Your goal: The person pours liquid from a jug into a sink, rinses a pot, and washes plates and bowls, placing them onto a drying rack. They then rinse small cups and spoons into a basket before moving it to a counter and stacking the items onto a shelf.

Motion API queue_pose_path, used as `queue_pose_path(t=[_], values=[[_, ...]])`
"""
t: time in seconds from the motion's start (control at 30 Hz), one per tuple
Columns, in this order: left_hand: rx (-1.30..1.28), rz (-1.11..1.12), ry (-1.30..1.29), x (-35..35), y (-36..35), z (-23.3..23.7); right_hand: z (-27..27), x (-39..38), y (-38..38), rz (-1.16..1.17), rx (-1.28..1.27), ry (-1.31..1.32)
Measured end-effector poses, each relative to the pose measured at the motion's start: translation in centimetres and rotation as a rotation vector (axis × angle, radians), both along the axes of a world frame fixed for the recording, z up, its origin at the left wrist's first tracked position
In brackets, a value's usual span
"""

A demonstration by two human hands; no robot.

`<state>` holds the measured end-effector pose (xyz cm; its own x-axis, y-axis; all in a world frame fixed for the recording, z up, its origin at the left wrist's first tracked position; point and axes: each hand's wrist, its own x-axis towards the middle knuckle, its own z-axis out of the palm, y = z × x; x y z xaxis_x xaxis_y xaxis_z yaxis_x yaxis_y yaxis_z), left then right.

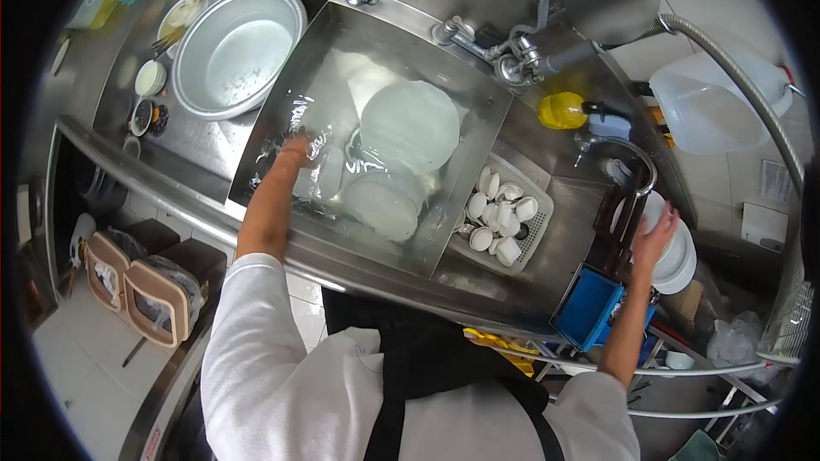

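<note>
My left hand (296, 150) dips into the water at the near left of the filled steel sink (282, 60), its fingers mostly hidden below the surface. Beside it, white plates lie under water, a large round plate (410, 126) and another round plate (382, 205) among them. On the far right, my right hand (656, 242) is stretched out over the left edge of a stack of white plates (677, 258), fingers extended and slightly apart. A blue tray (587, 307) sits just below that wrist.
A big metal basin (241, 51) stands on the left counter beside small dishes (150, 78). White cups and small bowls fill a perforated basket (531, 243) in the second sink. A yellow bottle (561, 110) and a faucet (645, 162) stand behind. Beige bins (158, 303) are on the floor.
</note>
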<state>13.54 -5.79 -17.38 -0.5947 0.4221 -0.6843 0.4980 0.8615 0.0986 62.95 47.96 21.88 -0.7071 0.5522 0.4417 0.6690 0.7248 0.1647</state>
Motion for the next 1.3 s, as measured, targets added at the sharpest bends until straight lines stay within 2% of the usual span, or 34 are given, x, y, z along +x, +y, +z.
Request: queue_pose_path(t=[0.03,0.07,0.1,0.17,0.3,0.33,0.4,0.53,0.6,0.73,0.8,0.87,0.93,0.97,1.0,1.03,1.1,1.13,1.2,1.3], values=[[-0.100,-0.060,-0.112,-0.7,0.7,-1.2,-1.5,-1.2,-3.3,0.102,-0.020,-0.029],[-0.130,-0.114,-0.137,-1.0,1.4,-2.4,-2.3,-3.4,-8.3,0.123,-0.182,-0.095],[-0.150,-0.165,-0.150,-1.1,2.2,-3.4,-4.0,-4.1,-12.3,0.239,-0.360,-0.073],[-0.168,-0.233,-0.149,-1.3,3.6,-5.1,-5.2,-5.7,-19.1,0.335,-0.619,-0.250],[-0.171,-0.315,-0.146,-1.0,4.9,-7.3,-8.4,-3.0,-24.5,0.117,-1.196,-0.341],[-0.171,-0.330,-0.149,-0.8,5.0,-7.6,-9.0,-3.1,-24.8,0.107,-1.193,-0.345],[-0.172,-0.361,-0.161,-0.1,5.0,-8.2,-9.5,-4.7,-27.2,0.313,-1.214,-0.172],[-0.178,-0.425,-0.155,0.6,7.0,-8.8,-11.0,-10.2,-28.8,0.312,-1.303,-0.136],[-0.173,-0.455,-0.154,1.2,8.0,-9.0,-12.6,-12.8,-29.5,0.274,-1.340,-0.200],[-0.132,-0.544,-0.172,2.2,8.5,-8.6,-22.5,-16.4,-31.4,0.287,-1.419,-0.251],[-0.089,-0.630,-0.200,1.0,8.5,-7.7,-28.7,-18.4,-32.1,0.142,-1.436,-0.272],[-0.051,-0.749,-0.255,-0.8,8.1,-6.7,-33.3,-20.5,-31.4,-0.067,-1.422,-0.729],[-0.015,-0.890,-0.296,-1.7,8.6,-5.5,-35.1,-20.7,-31.1,-0.177,-1.458,-0.836],[0.000,-0.947,-0.320,-1.9,8.5,-4.5,-33.8,-20.3,-29.9,-0.224,-1.442,-0.792],[-0.008,-0.953,-0.377,-2.2,8.2,-2.8,-31.9,-20.8,-29.9,-0.065,-1.331,-0.753],[-0.015,-0.899,-0.453,-2.2,7.5,-1.9,-31.9,-21.2,-29.9,-0.017,-1.280,-0.761],[-0.122,-0.299,-0.766,-3.1,7.2,1.8,-32.3,-21.8,-30.1,0.073,-1.170,-0.775],[-0.120,-0.308,-0.753,-3.0,7.3,4.1,-34.1,-21.9,-30.4,0.097,-1.161,-0.792],[0.103,-0.127,-1.104,-2.1,7.6,8.4,-38.1,-22.2,-30.9,0.112,-1.208,-0.834],[0.172,-0.084,-1.085,-1.2,7.7,9.6,-40.4,-22.0,-31.7,0.135,-1.234,-0.912]])
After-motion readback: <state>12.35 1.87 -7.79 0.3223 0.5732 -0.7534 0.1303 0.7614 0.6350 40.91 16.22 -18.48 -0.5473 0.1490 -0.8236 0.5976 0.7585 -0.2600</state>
